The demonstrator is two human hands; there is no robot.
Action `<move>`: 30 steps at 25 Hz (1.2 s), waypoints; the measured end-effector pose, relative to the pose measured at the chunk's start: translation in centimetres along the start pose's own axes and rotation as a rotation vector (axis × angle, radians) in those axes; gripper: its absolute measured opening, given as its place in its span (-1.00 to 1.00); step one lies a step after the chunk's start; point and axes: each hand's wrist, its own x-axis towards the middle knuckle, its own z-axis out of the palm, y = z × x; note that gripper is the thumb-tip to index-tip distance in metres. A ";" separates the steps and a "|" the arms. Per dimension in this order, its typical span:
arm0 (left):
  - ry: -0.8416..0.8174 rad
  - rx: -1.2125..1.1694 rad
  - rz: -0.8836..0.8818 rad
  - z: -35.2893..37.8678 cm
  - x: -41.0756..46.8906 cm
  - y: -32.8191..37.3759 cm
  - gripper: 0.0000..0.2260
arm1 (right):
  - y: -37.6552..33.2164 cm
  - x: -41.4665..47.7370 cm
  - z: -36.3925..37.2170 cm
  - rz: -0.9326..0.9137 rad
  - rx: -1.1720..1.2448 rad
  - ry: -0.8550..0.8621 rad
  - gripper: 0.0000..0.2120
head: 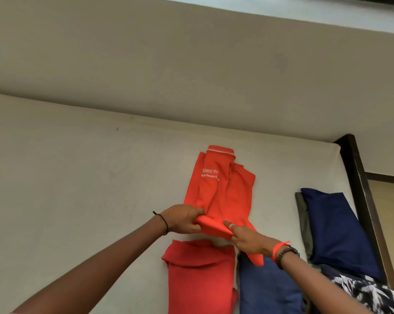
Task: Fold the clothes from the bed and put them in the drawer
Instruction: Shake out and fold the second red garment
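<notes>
Hands: two.
- Left hand (182,219): fingers curled tight round the near hem of the orange polo shirt (223,191), with one thin black thread band (163,220) at the wrist.
- Right hand (248,239): pinching the same hem at its right end, fingers laid nearly straight over the fold, a tail of orange cloth trailing under the wrist. One pale ring (231,225) on a finger; one orange wrist band (276,250) and one dark bead bracelet (286,254) side by side.

Garments: six in view.
1. Orange polo shirt, one. Lying lengthwise on the mattress (78,177), ribbed collar with a pale stripe at the far end. Both sides already folded in to make a narrow strip. White lettering partly hidden by the right flap. Near hem lifted off the mattress and rolled between the two hands.
2. Red folded garment (200,275), one. Flat on the mattress, just nearer than the hands.
3. Blue folded garment (268,288), one. Just beside the red one, on its right, partly under the right forearm.
4. Navy folded garment (336,230), one. At the right edge of the mattress, well apart from the polo.
5. Olive-grey garment (303,218), one. Beneath the navy one, only its left margin showing.
6. Black-and-white patterned cloth (370,293), one. At the lower right corner, kind of garment not discernible.

Furniture: one pale mattress against a beige wall; one dark wooden bed frame (361,189) along the right side.
</notes>
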 end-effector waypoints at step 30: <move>0.255 -0.815 -0.737 2.0 4.4 1.1 -0.52 | 0.6 8.4 -3.8 0.135 -0.116 0.387 -0.32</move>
